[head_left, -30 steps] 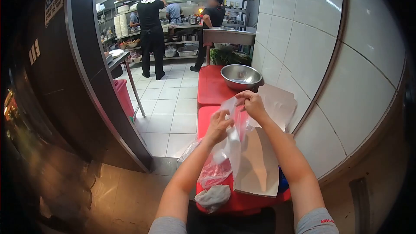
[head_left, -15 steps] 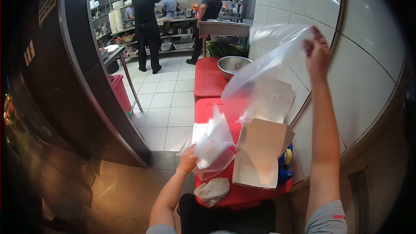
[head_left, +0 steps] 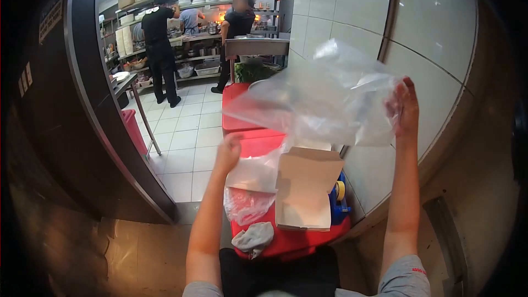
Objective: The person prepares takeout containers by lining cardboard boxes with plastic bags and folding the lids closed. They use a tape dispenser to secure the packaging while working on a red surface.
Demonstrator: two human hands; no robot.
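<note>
My right hand (head_left: 404, 107), raised at the right, is closed on the edge of a clear plastic bag (head_left: 341, 99). The bag spreads out leftward in the air above the red tables, with its far tip near my left hand (head_left: 230, 151). That hand's fingers are curled over the left side of the red surface; whether they pinch anything is too blurred to tell. Below it lie white plastic bags (head_left: 253, 175). An open cardboard box (head_left: 308, 176) rests beside them on the red top (head_left: 291, 245), and a crumpled cloth (head_left: 253, 238) lies near the front edge.
A blue tape dispenser (head_left: 339, 198) stands right of the box, near the tiled wall (head_left: 440, 60). Behind the red tops are leafy greens (head_left: 250, 72). Several people stand in the kitchen beyond, near metal shelves. A pink bin (head_left: 133, 132) and metal-legged table are at the left.
The clear bag has spread wider and lower with my right hand. My left hand has risen away from the white plastic, which now lies on the red top. The camera view has shifted right.
</note>
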